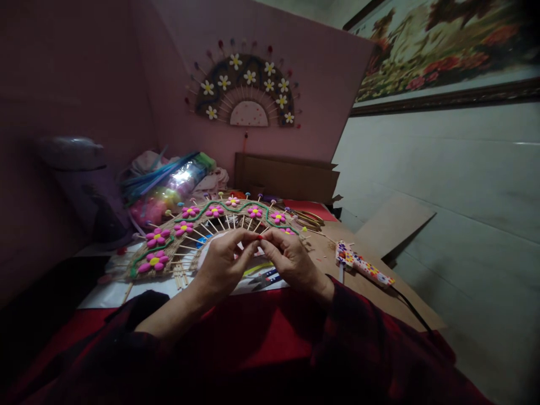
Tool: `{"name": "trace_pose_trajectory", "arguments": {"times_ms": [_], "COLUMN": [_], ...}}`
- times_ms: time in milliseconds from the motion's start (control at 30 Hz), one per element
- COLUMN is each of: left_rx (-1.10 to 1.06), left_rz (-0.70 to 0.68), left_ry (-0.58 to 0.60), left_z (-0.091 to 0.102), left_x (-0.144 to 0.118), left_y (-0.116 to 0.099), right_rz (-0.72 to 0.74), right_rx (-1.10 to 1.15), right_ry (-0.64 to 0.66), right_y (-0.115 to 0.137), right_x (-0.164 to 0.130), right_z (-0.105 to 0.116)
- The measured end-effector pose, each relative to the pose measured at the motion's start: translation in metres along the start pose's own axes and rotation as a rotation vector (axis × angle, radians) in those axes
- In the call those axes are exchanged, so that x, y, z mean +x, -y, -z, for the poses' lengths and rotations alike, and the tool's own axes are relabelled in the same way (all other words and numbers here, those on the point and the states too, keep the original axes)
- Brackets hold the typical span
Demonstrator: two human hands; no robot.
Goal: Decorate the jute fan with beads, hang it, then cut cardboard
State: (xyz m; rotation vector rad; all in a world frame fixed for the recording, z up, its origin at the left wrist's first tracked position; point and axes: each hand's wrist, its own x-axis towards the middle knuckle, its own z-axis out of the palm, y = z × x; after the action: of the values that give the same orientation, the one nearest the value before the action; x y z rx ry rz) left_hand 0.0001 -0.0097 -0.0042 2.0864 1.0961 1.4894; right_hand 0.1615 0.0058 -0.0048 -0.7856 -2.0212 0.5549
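Note:
My left hand (226, 257) and my right hand (291, 256) meet fingertip to fingertip in the middle of the view. Between them they pinch a small red piece (259, 238), too small to tell its kind. Just behind lies a fan-shaped craft (197, 226) wrapped in twine, with pink flowers, a wavy green cord and thin wooden sticks. Its pale half-round centre is partly hidden by my hands. Below my fingers rest dark-handled scissors or cutters (266, 279), partly covered by my right hand.
A flower-patterned glue gun (363, 265) with a black cable lies on cardboard (333, 242) to the right. Plastic-wrapped colourful materials (169, 188) pile up at the back left, near a purple bin (88, 191). A finished-looking fan with white flowers (250, 77) hangs on the wall.

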Motion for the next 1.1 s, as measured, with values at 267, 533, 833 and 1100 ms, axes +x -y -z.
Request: {"name": "trace_pose_trajectory", "arguments": {"times_ms": [267, 533, 833, 1100], "left_rx": [0.260, 0.246, -0.078, -0.550], "left_rz": [-0.244, -0.220, 0.167, 0.599], "left_ry": [0.155, -0.017, 0.218, 0.014], "left_z": [0.013, -0.001, 0.012, 0.003], "left_x": [0.008, 0.001, 0.008, 0.009], "left_y": [0.006, 0.001, 0.000, -0.009], "right_rz": [0.042, -0.051, -0.018, 0.025], "right_rx": [-0.105, 0.054, -0.027, -0.103], "right_ry": [0.126, -0.054, 0.082, -0.002], "right_y": [-0.001, -0.002, -0.002, 0.002], "right_x": [0.003, 0.000, 0.004, 0.001], "right_z": [0.008, -0.005, 0.005, -0.001]}}
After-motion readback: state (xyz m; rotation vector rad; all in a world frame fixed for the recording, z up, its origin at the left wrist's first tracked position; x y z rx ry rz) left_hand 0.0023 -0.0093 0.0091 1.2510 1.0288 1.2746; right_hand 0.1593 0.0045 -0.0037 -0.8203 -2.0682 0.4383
